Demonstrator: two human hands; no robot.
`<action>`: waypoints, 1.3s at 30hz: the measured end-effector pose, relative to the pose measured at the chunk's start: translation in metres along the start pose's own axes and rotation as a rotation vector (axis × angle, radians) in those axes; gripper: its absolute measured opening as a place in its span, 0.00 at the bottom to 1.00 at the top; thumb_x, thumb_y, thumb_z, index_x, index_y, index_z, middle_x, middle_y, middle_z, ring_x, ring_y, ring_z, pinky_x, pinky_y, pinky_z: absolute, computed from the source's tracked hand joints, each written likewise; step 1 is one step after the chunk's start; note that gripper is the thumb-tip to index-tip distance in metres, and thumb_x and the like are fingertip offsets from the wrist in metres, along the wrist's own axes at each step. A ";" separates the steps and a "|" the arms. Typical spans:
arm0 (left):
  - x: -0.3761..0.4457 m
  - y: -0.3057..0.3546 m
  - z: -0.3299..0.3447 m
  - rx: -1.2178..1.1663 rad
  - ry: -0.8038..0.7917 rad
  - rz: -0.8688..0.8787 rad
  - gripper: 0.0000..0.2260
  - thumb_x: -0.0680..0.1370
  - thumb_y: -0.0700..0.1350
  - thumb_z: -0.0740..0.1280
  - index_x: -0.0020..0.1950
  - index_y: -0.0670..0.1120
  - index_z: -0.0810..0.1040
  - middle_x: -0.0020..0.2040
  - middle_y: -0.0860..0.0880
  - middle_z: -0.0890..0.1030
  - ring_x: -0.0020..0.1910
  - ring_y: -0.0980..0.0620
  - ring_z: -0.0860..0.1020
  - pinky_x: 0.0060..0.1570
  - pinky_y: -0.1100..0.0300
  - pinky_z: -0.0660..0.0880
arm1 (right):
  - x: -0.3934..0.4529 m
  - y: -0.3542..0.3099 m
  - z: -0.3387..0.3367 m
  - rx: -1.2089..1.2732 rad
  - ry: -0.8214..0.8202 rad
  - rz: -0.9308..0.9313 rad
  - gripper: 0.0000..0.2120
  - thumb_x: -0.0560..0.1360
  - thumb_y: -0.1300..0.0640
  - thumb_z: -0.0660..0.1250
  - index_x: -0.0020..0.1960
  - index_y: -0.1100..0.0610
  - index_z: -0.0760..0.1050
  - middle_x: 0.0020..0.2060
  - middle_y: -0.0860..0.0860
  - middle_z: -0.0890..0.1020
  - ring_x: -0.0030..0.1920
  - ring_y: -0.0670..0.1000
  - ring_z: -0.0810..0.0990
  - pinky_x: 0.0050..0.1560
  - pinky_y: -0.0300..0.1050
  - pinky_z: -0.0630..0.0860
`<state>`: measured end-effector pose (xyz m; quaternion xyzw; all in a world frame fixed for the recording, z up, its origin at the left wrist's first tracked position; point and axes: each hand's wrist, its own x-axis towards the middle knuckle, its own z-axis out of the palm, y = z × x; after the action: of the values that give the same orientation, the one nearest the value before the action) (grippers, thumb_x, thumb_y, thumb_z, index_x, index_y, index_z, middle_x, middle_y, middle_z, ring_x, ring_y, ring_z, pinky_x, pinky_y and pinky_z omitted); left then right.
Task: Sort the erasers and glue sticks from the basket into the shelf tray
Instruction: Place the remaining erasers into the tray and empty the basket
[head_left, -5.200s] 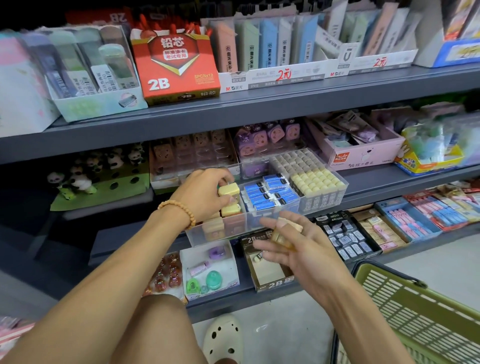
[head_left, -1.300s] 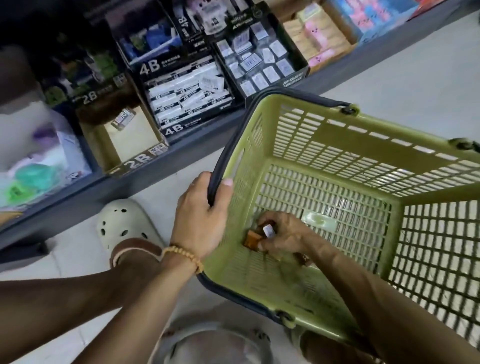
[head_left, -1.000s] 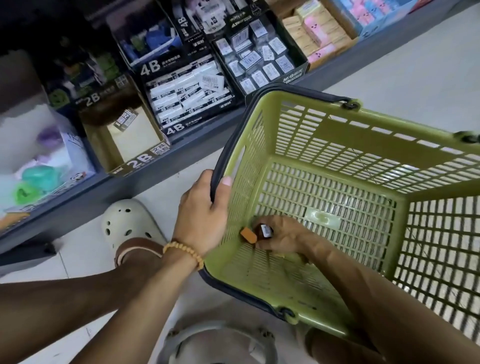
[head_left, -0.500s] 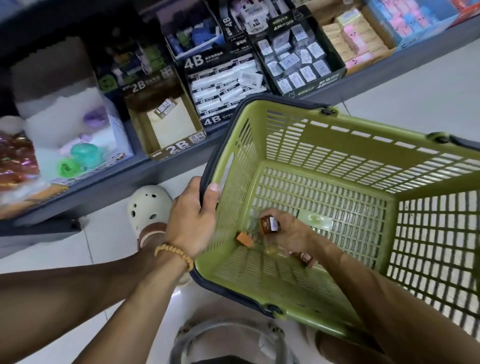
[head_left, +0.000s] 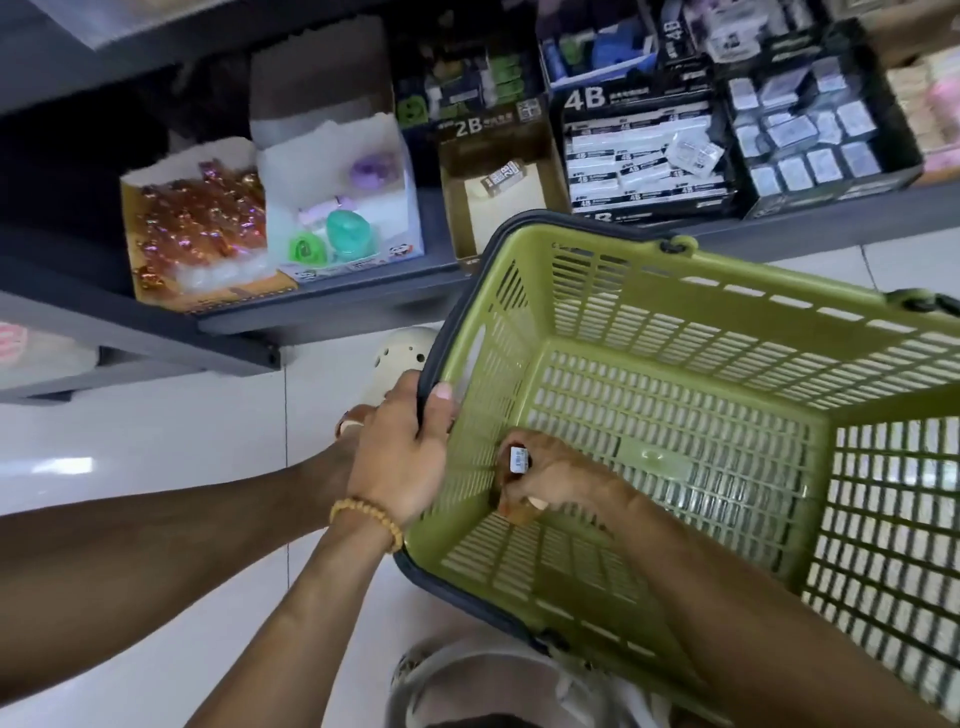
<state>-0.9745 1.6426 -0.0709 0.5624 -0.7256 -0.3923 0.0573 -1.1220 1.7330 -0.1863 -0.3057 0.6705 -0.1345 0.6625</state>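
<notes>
Stationery shop, stocked shelf (head_left: 332, 306), shopping basket (head_left: 675, 322)

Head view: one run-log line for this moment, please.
left hand: holds basket rim | right hand: inside basket, grip on small barcoded item | shelf tray: not visible | phase: picking

Bare forearms without sleeves, a tan beaded bracelet (head_left: 370, 521) on the left wrist at centre frame, a cream perforated clog (head_left: 397, 364) with a brown strap just above it

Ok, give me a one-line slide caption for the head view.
Left hand grips the green basket rim; right hand gathers small erasers from its floor.
</notes>
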 end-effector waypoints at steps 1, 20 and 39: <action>-0.003 -0.008 -0.003 -0.008 0.011 -0.027 0.14 0.76 0.66 0.51 0.46 0.59 0.69 0.45 0.51 0.82 0.48 0.46 0.80 0.52 0.44 0.76 | 0.000 -0.002 0.004 0.002 -0.041 0.021 0.26 0.71 0.61 0.77 0.65 0.48 0.72 0.48 0.42 0.75 0.45 0.44 0.76 0.43 0.41 0.81; -0.019 -0.035 -0.020 -0.035 0.059 -0.131 0.32 0.72 0.71 0.47 0.62 0.49 0.70 0.53 0.47 0.80 0.57 0.44 0.76 0.57 0.43 0.74 | 0.014 -0.003 0.026 -0.194 -0.153 0.120 0.38 0.67 0.53 0.80 0.73 0.49 0.67 0.68 0.49 0.70 0.60 0.51 0.76 0.48 0.44 0.81; -0.026 -0.018 -0.037 -0.061 0.163 -0.087 0.18 0.75 0.61 0.61 0.55 0.50 0.77 0.49 0.51 0.80 0.47 0.49 0.80 0.50 0.47 0.78 | -0.039 -0.055 -0.016 0.372 -0.114 -0.025 0.18 0.69 0.65 0.77 0.56 0.60 0.77 0.47 0.55 0.85 0.47 0.51 0.86 0.46 0.46 0.82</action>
<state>-0.9317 1.6450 -0.0482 0.6212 -0.6813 -0.3693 0.1162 -1.1273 1.7098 -0.1215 -0.1932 0.5917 -0.2469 0.7427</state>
